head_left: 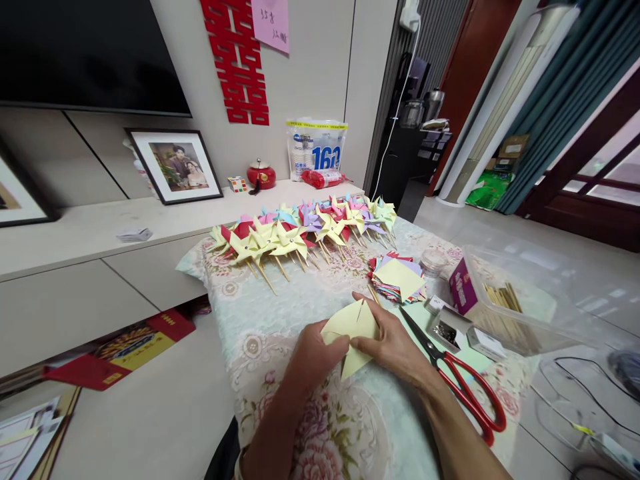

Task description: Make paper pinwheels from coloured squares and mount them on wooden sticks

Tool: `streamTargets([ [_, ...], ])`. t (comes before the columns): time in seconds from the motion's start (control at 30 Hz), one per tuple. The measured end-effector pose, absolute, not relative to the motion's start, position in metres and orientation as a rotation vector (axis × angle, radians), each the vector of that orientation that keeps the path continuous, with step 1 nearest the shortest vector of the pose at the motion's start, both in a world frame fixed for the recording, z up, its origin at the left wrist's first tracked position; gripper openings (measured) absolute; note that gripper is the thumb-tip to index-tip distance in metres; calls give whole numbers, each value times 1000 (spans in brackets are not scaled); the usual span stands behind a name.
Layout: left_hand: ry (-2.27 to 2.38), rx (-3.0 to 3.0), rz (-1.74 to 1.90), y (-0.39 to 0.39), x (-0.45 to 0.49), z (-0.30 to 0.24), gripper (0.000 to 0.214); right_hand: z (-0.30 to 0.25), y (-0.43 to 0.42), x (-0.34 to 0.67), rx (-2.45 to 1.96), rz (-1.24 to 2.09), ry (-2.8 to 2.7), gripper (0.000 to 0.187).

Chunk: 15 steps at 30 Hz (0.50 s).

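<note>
Both hands work on a pale yellow paper square (353, 327) over the flowered tablecloth (280, 313). My left hand (313, 357) pinches the paper's left side. My right hand (393, 343) presses its fingers onto the folded corners at the middle. A thin wooden stick (373, 292) pokes out past the paper's far edge. Red-handled scissors (457, 373) lie just right of my right wrist. A stack of coloured paper squares (400, 277) sits beyond the hands.
Several finished paper pinwheels on sticks (305, 230) lie in rows at the table's far end. A clear plastic box with wooden sticks (505, 303), a purple box (461, 287), small pin boxes (447, 330) and a round clear container (434, 262) stand at the right. A low cabinet (75, 267) runs along the left.
</note>
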<state>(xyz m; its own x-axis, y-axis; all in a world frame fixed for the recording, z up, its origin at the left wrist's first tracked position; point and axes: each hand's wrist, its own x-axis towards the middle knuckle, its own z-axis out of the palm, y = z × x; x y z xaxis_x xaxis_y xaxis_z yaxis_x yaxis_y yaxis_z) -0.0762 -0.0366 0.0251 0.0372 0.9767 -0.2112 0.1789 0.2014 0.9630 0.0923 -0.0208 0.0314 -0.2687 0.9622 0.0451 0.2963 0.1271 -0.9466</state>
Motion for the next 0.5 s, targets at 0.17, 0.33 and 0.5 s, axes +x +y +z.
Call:
streamTargets([
  [0.17, 1373, 1267, 888, -37, -79, 26, 20, 29, -20, 92, -1236, 1148, -1659, 79],
  [0.33, 1384, 1307, 882, -36, -79, 21, 22, 30, -22, 93, -1218, 1141, -1633, 78],
  [0.5, 1388, 1325, 879, -37, -79, 21, 24, 31, -22, 92, -1236, 1195, -1643, 79],
])
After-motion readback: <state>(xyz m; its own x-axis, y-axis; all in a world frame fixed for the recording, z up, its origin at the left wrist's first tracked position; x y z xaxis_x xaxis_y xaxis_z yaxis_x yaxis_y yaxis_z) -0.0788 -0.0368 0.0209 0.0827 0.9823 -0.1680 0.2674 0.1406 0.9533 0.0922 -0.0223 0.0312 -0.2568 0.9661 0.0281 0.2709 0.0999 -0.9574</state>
